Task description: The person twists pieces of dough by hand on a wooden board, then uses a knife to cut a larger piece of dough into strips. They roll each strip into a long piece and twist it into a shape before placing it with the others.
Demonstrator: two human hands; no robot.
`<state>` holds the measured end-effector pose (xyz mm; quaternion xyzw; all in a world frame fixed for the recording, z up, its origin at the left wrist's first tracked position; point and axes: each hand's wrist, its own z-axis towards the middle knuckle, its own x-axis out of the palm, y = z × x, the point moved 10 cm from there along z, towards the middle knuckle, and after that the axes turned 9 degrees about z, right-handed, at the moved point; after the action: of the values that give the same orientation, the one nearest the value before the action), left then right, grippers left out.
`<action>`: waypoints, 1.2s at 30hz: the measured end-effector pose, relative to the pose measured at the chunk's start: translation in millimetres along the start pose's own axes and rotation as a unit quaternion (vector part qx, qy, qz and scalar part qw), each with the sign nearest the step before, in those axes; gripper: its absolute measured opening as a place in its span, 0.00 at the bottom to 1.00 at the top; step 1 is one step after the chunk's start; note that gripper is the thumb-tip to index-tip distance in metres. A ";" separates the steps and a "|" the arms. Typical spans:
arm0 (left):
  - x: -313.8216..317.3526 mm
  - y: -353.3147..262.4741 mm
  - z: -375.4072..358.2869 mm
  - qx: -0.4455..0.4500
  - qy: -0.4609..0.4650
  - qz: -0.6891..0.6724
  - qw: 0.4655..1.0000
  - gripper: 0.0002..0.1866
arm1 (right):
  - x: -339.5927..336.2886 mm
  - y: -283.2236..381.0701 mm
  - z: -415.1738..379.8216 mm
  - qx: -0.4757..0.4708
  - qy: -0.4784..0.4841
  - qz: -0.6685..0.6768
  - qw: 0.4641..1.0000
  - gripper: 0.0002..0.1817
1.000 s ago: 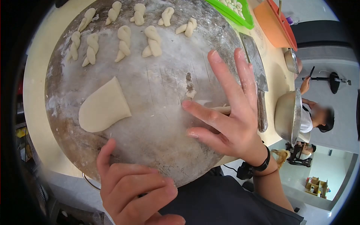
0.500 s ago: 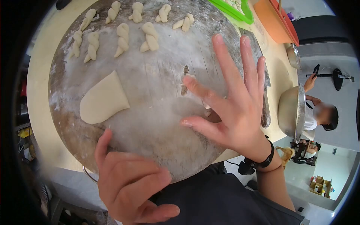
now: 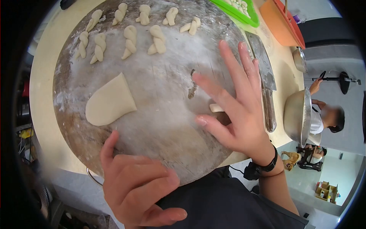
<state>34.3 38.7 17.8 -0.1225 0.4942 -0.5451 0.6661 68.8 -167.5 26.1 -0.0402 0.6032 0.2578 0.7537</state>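
On the round floured wooden board (image 3: pixel 160 103), a flat half-oval slab of dough (image 3: pixel 110 103) lies left of centre. My left hand (image 3: pixel 141 187) hovers over the board's near edge below the slab; its fingers are loosely bent, thumb apart, with nothing in them. My right hand (image 3: pixel 244 103) is spread palm down above the board's right side. A small strip of dough (image 3: pixel 216 108) shows partly beneath that hand, between thumb and index finger; the rest is hidden. Several small dough twists (image 3: pixel 157 40) lie in two rows at the far side.
A cleaver (image 3: pixel 263 65) lies at the board's right edge. Beyond stand a green tray (image 3: pixel 251 17) with dough pieces, an orange container (image 3: pixel 280 23), a small metal bowl (image 3: pixel 299 59) and a large metal bowl (image 3: pixel 297 116). A person (image 3: pixel 318 118) sits in the right background.
The view has shifted slightly. My right hand has moved a little nearer, uncovering more of the cleaver and the small dough strip. My left hand keeps much the same pose.
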 end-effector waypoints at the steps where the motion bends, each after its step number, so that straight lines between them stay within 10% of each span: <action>1: -0.2 1.6 -0.5 0.009 0.011 -0.003 1.000 0.33 | 1.5 -0.4 1.0 0.001 0.005 0.016 1.000 0.34; 17: 0.3 -6.1 8.3 0.058 0.029 -0.056 0.996 0.30 | -9.5 -12.7 1.2 0.005 -0.034 0.129 0.991 0.22; 20: 1.2 -1.2 3.7 -0.082 0.034 0.014 0.996 0.20 | -11.5 -12.7 -0.6 0.002 -0.034 0.129 0.991 0.18; 26: -0.1 2.0 -4.7 0.038 0.041 -0.019 0.998 0.32 | -15.4 -20.5 -4.3 0.025 -0.069 0.201 0.977 0.13; 36: 1.8 -5.0 1.8 -0.005 0.048 0.009 0.999 0.32 | -17.1 -30.9 -9.3 0.083 -0.111 0.245 0.960 0.14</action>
<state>32.6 34.7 21.3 -0.0949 0.5297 -0.5415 0.6459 71.7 -203.5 31.8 0.2003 0.5264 0.3867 0.7303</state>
